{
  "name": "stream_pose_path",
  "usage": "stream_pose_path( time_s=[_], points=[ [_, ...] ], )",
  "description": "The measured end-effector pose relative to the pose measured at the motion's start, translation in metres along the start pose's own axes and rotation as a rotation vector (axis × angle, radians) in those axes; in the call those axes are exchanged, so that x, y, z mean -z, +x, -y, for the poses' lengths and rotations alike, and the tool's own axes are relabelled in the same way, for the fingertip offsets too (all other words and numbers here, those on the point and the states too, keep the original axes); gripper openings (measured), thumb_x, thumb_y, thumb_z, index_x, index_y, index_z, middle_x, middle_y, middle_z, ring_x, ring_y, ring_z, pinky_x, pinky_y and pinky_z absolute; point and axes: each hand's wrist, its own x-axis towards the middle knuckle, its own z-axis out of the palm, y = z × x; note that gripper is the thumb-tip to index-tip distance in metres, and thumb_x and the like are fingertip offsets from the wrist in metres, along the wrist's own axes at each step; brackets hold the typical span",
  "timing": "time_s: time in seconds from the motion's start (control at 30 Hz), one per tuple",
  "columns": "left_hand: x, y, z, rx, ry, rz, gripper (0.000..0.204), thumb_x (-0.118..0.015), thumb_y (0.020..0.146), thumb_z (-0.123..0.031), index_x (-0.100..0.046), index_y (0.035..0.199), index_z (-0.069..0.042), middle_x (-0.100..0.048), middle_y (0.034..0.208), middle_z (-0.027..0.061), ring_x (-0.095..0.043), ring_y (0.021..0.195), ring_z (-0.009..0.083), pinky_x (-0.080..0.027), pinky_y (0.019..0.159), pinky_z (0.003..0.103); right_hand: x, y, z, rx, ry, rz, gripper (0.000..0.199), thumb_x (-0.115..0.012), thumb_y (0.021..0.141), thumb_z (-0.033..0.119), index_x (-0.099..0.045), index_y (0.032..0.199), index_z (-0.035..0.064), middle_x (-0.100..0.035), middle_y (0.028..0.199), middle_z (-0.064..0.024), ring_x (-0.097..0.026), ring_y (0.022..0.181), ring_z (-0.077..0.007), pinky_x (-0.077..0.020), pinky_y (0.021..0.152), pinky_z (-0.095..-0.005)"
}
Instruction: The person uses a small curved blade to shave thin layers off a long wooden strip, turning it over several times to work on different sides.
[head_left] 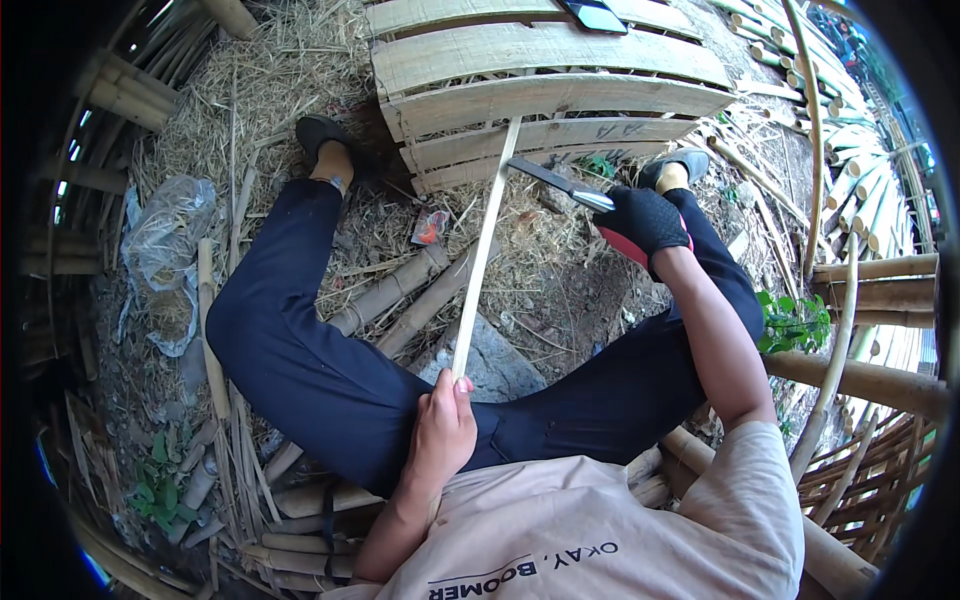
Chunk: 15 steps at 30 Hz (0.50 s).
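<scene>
Two hands are working above the spread legs. The left hand (445, 425), bare, is pinching the near end of a pale strip (487, 240) between thumb and curled fingers, just in front of the waist. The strip is running forward from there, between the knees, its far end showing against the side of a crate (550, 55); whether it is touching the slats, I cannot tell. The right hand (640, 225), in a black and red glove, is wrapping its fingers around the handle of a knife (555, 183). The blade is pointing left, its tip lying at the strip's right edge; contact is hard to judge.

Beneath the strip, a grey stone block (490, 365) is sitting on the ground, with bamboo pieces (395, 290) lying just to its left. A red wrapper (430, 227) is resting nearby. Straw (270, 90) is covering much of the bare earth. The crate, built of pale slats, is standing between the feet and beyond, carrying a phone (597, 15) on its far part.

To the left, a clear plastic bag (170, 250) is lying crumpled near a dim bamboo wall (125, 100). To the right, leaves (795, 322) are growing beside a rail (860, 383), and cut bamboo poles (875, 195) are lying stacked in brighter daylight.
</scene>
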Motion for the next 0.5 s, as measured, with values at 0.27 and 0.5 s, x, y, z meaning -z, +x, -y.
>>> stream_pose_path(
  time_s=[0.27,0.5],
  points=[
    [0.002,0.008,0.018,0.043,-0.28,0.045,0.019,-0.047,0.105,-0.01,-0.057,0.092,-0.001,-0.059,0.065,0.0183,-0.062,0.058,0.0359,-0.044,0.056,0.044,-0.017,-0.055,0.084,0.518,0.176,0.182,0.033,-0.074,0.083,0.037,-0.069,0.106,0.0131,-0.071,0.079,-0.0172,-0.071,0.075,-0.0391,-0.0562,0.069,-0.0484],
    [0.006,0.007,0.01,0.079,-0.193,0.043,0.016,-0.047,0.104,-0.01,-0.057,0.094,-0.001,-0.063,0.072,0.0195,-0.065,0.067,0.0404,-0.047,0.061,0.048,-0.027,-0.058,0.096,0.427,0.085,0.374,0.024,-0.069,0.082,0.031,-0.072,0.097,0.0121,-0.071,0.08,-0.0189,-0.071,0.08,-0.0391,-0.0563,0.075,-0.0485]
  ],
)
